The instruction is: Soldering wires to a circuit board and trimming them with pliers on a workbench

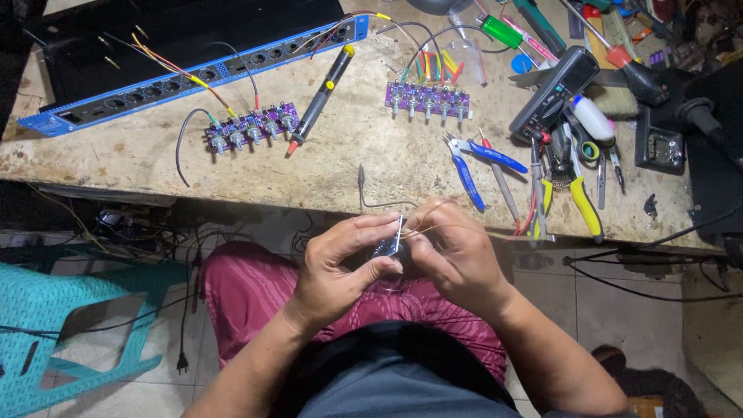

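1. The person sits at the table (371,166) edge with both hands held together over the lap, below the tabletop.
2. The left hand (340,267) pinches a small dark part (385,248) between thumb and fingers; a thin pale strip stands up from it. I cannot tell just what the part is.
3. The right hand (453,259) presses in close against the left, fingers curled on the same part, with fine wire (441,228) looping out past its knuckles.
4. Step in hand, as I judge it: working thin wire onto the small part, away from the table.
5. The next move looks to call for a steady pinch by the left hand while the right guides the wire end; the wire is fine and could slip loose.
6. On the table lie two purple boards (251,128) with knobs and coloured leads, a long blue panel (193,77), and a black desoldering pump (321,97) between the boards.
7. Blue cutters (468,166) and yellow pliers (580,201) lie near the edge, to the right of the hands.
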